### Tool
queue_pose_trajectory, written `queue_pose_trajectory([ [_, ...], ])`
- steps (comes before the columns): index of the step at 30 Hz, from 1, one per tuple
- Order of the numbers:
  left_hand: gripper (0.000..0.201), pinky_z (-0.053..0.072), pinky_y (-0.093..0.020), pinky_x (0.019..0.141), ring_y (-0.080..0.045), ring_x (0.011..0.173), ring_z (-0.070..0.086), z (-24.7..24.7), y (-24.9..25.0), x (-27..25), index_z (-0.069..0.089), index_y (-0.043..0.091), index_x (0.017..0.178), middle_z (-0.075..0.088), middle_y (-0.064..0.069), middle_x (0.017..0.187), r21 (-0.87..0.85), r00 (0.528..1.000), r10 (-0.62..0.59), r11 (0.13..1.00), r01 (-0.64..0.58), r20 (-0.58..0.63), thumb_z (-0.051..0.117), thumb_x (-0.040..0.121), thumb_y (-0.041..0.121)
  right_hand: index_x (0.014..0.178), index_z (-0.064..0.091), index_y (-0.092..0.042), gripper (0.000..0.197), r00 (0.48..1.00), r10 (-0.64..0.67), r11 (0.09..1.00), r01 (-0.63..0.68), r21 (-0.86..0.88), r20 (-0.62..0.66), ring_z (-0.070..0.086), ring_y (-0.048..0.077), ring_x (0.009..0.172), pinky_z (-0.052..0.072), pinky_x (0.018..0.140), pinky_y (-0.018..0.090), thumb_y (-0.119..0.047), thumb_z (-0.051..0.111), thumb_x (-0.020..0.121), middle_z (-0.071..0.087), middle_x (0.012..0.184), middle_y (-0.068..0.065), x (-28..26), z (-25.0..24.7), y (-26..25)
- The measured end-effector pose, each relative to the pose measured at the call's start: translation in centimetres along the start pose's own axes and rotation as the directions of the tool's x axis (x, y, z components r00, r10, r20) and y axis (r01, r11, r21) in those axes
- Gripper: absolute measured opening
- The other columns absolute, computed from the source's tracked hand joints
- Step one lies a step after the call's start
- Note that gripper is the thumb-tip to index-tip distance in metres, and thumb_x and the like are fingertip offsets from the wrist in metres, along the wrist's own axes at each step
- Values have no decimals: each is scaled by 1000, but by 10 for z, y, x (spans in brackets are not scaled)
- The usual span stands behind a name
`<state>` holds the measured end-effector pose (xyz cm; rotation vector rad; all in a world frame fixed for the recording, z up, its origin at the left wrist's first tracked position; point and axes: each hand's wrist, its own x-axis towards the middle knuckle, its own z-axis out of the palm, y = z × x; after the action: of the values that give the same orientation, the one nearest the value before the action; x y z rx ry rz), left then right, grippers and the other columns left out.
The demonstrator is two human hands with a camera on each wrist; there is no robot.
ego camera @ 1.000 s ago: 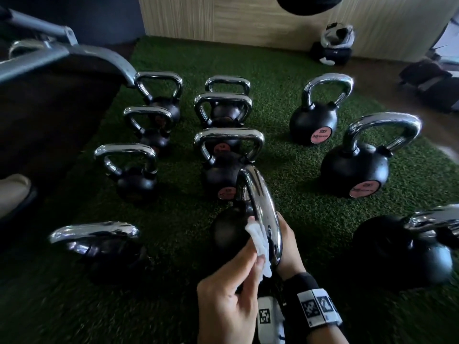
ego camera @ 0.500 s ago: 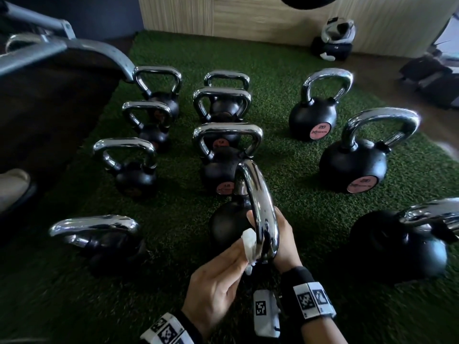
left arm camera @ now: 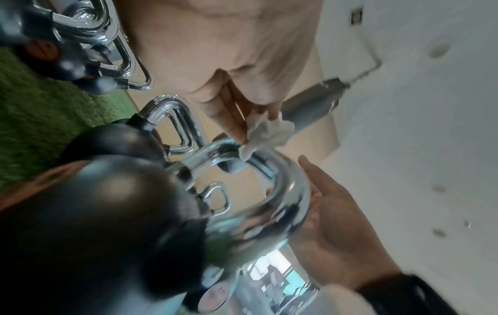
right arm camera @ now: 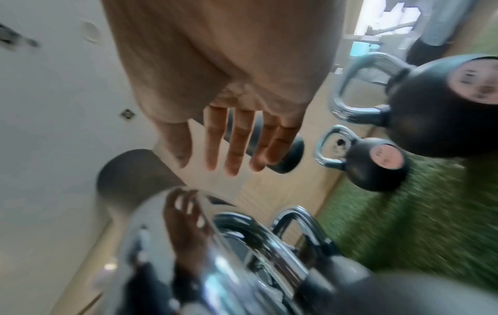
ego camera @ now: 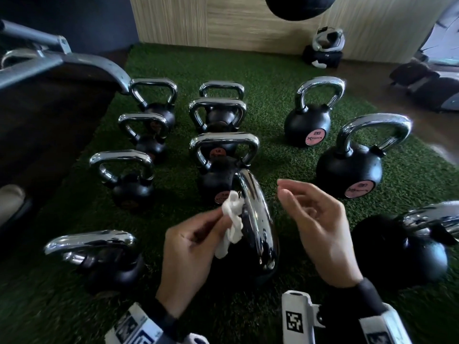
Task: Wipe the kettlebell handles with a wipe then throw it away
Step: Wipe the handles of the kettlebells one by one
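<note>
Left hand [ego camera: 191, 247] pinches a crumpled white wipe [ego camera: 232, 224] against the wet chrome handle [ego camera: 255, 219]; right hand [ego camera: 320, 227] hovers relaxed, empty.

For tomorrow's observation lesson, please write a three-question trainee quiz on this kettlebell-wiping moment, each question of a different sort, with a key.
1. True or false: the right hand grips the chrome handle of the nearest kettlebell.
2. Which hand pinches the white wipe? A) left hand B) right hand C) neither
3. Fill in: the kettlebells stand on green ____.

Key
1. False: it is beside the handle, fingers relaxed, holding nothing.
2. A
3. turf
</note>
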<state>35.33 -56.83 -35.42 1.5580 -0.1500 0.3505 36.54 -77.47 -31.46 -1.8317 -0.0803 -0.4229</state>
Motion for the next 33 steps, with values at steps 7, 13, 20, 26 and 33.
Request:
queue_pose_trajectory([
  [7,22,58,-22,66,-14,72,73,7,44,26,81,18,73,79,-8,80,-305,984,-176,936,177,32,83,59,34,125,72,-41,57,939,-197,931,269,-248,281,60,9,118,46,91,19,-64,80,73,69,119,-25,3,3,-46],
  [13,34,56,-22,70,-17,75,72,14,43,21,84,10,83,78,-12,82,-306,946,-267,899,313,181,75,69,40,113,80,-32,39,944,-247,944,285,-167,218,69,7,106,49,83,13,-32,89,76,76,108,-21,-1,10,-35],
  [20,27,53,-30,94,-12,111,70,7,13,19,81,25,109,78,3,114,-57,973,-186,979,195,137,64,88,24,103,81,-25,30,983,-183,981,185,-64,27,76,7,88,59,80,23,-12,88,77,80,96,-15,-6,-3,-21],
  [26,135,-7,-35,127,-13,154,-24,2,-35,2,-25,24,159,-26,8,169,751,726,-447,644,-144,522,70,68,55,97,81,-21,28,992,14,994,-1,105,-125,78,19,89,60,82,25,1,83,80,82,93,-5,-10,-17,11],
  [33,139,27,-61,122,-30,156,21,46,-64,-23,9,5,163,18,-11,169,786,942,-159,600,-146,296,59,62,86,99,82,-28,28,977,169,982,-155,111,-128,78,22,92,59,93,56,-5,82,84,81,98,-2,-17,-9,44],
])
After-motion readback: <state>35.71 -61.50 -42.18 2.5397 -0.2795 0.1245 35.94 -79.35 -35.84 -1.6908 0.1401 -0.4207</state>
